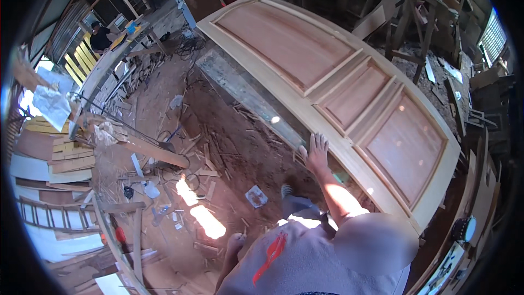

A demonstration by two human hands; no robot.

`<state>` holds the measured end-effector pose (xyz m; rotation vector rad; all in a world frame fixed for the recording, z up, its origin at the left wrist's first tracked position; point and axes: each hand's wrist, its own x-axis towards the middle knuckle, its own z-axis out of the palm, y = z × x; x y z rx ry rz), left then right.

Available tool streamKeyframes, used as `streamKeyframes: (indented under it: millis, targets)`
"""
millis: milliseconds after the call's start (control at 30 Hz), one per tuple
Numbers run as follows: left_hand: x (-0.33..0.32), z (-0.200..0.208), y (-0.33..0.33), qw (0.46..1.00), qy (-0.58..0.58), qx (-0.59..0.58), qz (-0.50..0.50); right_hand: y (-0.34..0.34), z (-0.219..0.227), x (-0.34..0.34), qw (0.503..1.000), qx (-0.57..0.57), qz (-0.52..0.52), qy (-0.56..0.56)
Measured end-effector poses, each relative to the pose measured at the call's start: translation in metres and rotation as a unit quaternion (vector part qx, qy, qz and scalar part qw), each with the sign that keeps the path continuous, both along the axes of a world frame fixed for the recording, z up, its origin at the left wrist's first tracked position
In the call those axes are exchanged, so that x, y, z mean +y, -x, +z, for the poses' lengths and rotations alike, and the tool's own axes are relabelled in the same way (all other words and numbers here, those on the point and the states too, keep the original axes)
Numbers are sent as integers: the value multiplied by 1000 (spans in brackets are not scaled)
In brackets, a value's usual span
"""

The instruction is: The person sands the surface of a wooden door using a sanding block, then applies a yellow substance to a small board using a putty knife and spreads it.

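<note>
A large pale wooden door [357, 95] with reddish-brown recessed panels lies flat, reaching from the far centre to the near right. My right hand [316, 152] rests on its left edge strip, fingers stretched out and slightly apart, thumb out to the side. Low beside my grey shirt [295, 259], which bears a red mark, hangs my left hand [236, 241]. Its fingers look curled together, and whatever they might hold is too small to make out. Below the door's left side runs a worn, dusty work surface [240, 87].
Offcuts and sawdust cover the brown floor [218, 136] at left, with a pale square scrap [256, 196] near my foot. A wooden post [155, 152] leans there beside stacked boards [68, 158]. A wooden stand [417, 19] rises far right. A person [101, 37] is at a far-left bench.
</note>
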<state>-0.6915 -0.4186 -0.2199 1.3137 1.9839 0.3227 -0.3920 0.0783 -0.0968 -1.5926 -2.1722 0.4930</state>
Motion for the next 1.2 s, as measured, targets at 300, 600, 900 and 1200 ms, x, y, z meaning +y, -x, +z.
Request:
streamKeyframes:
  millis: [300, 600, 900, 1200]
  targets:
    - [77, 61, 181, 951, 82, -74, 289, 202, 21, 161, 993, -47, -69, 81]
    - [263, 40, 372, 978, 67, -109, 163, 355, 3, 296, 986, -48, -158, 2]
    - [555, 86, 701, 953, -97, -167, 233, 475, 33, 376, 938, -79, -292, 170]
    - [883, 183, 780, 940, -100, -296, 137, 636, 44, 508, 939, -81, -313, 119]
